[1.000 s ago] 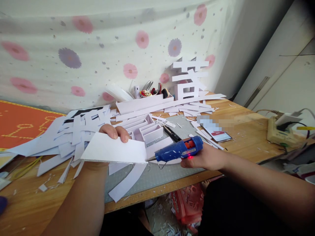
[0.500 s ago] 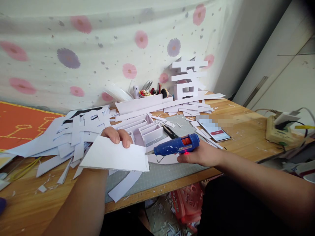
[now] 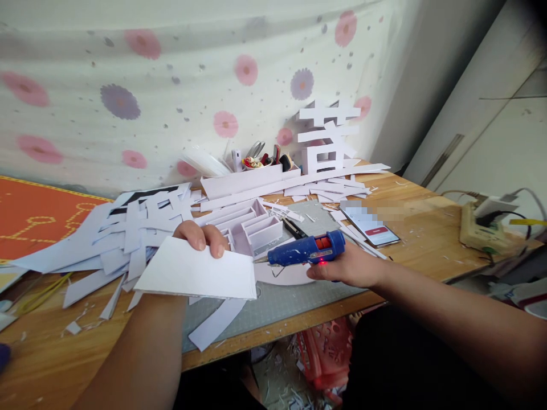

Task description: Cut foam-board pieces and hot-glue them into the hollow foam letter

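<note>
My left hand (image 3: 203,238) grips a white foam board piece (image 3: 200,272) by its far edge, tilted above the table; the thumb side is hidden under the board. My right hand (image 3: 350,266) is wrapped round a blue hot glue gun (image 3: 305,250) with a red light glowing on its side. The gun's nozzle points left and meets, or nearly meets, the board's right edge. Behind the board a white framework of thin strips (image 3: 260,226) lies on the grey cutting mat (image 3: 277,310). A curved white strip (image 3: 219,323) rests at the mat's front edge.
White offcuts (image 3: 123,239) are heaped on the left. A box of tools (image 3: 248,177) and a standing white character (image 3: 327,136) are at the back. A utility knife (image 3: 294,229), phone (image 3: 371,225) and power strip (image 3: 481,228) lie rightward. A red basket (image 3: 327,353) is below.
The glue gun's nozzle has shifted slightly up along the board's right edge. The board has tilted a little, its left corner moving left. Both hands keep their hold.
</note>
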{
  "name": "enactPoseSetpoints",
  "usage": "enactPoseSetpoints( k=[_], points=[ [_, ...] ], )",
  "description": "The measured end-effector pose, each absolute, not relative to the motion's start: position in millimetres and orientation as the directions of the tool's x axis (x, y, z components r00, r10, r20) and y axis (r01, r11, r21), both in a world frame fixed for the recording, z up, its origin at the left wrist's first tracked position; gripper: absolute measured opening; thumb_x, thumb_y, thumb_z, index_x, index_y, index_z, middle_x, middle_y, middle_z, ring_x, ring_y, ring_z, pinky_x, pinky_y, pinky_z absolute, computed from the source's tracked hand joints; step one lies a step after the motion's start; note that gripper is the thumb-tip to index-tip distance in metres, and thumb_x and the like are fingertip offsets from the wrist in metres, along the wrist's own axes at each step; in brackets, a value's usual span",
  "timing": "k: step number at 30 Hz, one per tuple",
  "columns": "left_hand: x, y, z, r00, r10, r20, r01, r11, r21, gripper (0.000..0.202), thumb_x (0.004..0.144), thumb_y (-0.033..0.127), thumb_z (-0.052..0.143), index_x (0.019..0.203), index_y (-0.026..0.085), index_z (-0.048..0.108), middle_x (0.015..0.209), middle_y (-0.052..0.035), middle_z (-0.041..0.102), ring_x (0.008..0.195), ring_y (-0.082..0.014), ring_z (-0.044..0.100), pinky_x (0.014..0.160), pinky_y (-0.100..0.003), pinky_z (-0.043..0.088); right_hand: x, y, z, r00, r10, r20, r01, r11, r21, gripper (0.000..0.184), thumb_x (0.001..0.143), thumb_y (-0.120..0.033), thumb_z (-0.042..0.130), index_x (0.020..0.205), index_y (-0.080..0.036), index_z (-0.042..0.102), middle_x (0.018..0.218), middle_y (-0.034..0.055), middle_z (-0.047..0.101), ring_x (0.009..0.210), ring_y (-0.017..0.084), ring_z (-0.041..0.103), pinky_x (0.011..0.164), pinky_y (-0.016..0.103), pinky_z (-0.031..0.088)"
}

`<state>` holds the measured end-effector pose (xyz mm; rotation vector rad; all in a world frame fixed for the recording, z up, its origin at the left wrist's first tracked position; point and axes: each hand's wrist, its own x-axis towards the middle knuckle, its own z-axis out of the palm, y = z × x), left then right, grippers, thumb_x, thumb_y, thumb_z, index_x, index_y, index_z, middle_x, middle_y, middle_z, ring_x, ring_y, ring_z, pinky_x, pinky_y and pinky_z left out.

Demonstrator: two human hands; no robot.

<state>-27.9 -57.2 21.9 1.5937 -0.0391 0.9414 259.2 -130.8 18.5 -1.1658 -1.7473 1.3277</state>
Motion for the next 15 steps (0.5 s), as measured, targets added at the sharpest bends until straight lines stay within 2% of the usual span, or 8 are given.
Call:
enactPoseSetpoints(
  k=[5, 8, 9, 11, 12, 13, 15],
  points=[
    [-31, -56, 18, 0.628, 0.532, 0.568, -0.500, -0.283, 0.818, 0.031, 0.074, 0.052, 0.069, 0.091, 0.026, 0.064, 0.081, -0.0030, 0.061, 0.066, -0.0176, 0.057, 0.053, -0.030, 0.052, 263, -128, 16, -0.400, 0.916, -0.041, 0.299, 0.089, -0.950, 0.013, 0.062, -0.022, 0.067, 0.065, -0.017, 0.055, 0.057, -0.0056, 0.048, 0.056, 0.009, 0.042, 0.055, 0.024, 0.038],
    [-35, -52, 14, 0.506, 0.691, 0.516, -0.437, -0.311, 0.844, 0.033, 0.071, 0.057, 0.070, 0.086, 0.027, 0.067, 0.078, -0.0015, 0.063, 0.067, -0.0183, 0.057, 0.054, -0.031, 0.054, 285, -127, 19, -0.361, 0.930, 0.064, 0.280, 0.174, -0.944, 0.014, 0.064, -0.025, 0.069, 0.069, -0.017, 0.058, 0.063, -0.0029, 0.056, 0.059, 0.011, 0.049, 0.059, 0.026, 0.043],
    [-36, -51, 14, 0.446, 0.763, 0.469, -0.394, -0.302, 0.868, 0.028, 0.070, 0.052, 0.073, 0.083, 0.028, 0.067, 0.076, -0.0001, 0.063, 0.068, -0.0182, 0.057, 0.055, -0.030, 0.054, 297, -126, 21, -0.319, 0.940, 0.117, 0.287, 0.214, -0.934, 0.016, 0.064, -0.026, 0.071, 0.072, -0.017, 0.060, 0.067, -0.0012, 0.060, 0.062, 0.013, 0.052, 0.061, 0.027, 0.045],
    [-37, -46, 11, 0.353, 0.860, 0.369, -0.328, -0.256, 0.909, 0.026, 0.064, 0.045, 0.078, 0.081, 0.028, 0.068, 0.072, 0.0013, 0.066, 0.069, -0.0184, 0.057, 0.055, -0.030, 0.055, 331, -127, 23, -0.143, 0.968, 0.208, 0.356, 0.247, -0.901, 0.023, 0.062, -0.028, 0.076, 0.079, -0.019, 0.063, 0.076, 0.0014, 0.065, 0.067, 0.015, 0.056, 0.063, 0.028, 0.047],
    [-37, -43, 10, 0.323, 0.902, 0.287, -0.294, -0.193, 0.936, 0.024, 0.064, 0.041, 0.079, 0.083, 0.029, 0.069, 0.074, 0.0030, 0.067, 0.068, -0.0174, 0.056, 0.055, -0.030, 0.055, 352, -127, 23, -0.002, 0.973, 0.230, 0.412, 0.210, -0.886, 0.027, 0.061, -0.030, 0.078, 0.081, -0.019, 0.063, 0.077, 0.0017, 0.065, 0.065, 0.015, 0.056, 0.062, 0.029, 0.048],
    [-37, -40, 8, 0.287, 0.931, 0.225, -0.261, -0.150, 0.954, 0.024, 0.063, 0.037, 0.080, 0.083, 0.029, 0.069, 0.076, 0.0050, 0.068, 0.069, -0.0164, 0.055, 0.056, -0.029, 0.055, 374, -127, 23, 0.169, 0.958, 0.233, 0.462, 0.132, -0.877, 0.028, 0.064, -0.033, 0.077, 0.083, -0.020, 0.063, 0.076, 0.0016, 0.064, 0.063, 0.015, 0.056, 0.060, 0.029, 0.048],
    [-38, -33, 2, 0.176, 0.963, 0.206, -0.259, -0.157, 0.953, 0.017, 0.064, 0.035, 0.080, 0.076, 0.028, 0.070, 0.075, 0.0084, 0.069, 0.078, -0.0170, 0.056, 0.063, -0.029, 0.055, 418, -125, 19, 0.548, 0.821, 0.164, 0.516, -0.177, -0.838, 0.027, 0.072, -0.040, 0.072, 0.087, -0.019, 0.063, 0.068, 0.0004, 0.061, 0.059, 0.015, 0.057, 0.056, 0.028, 0.048]
  ],
)
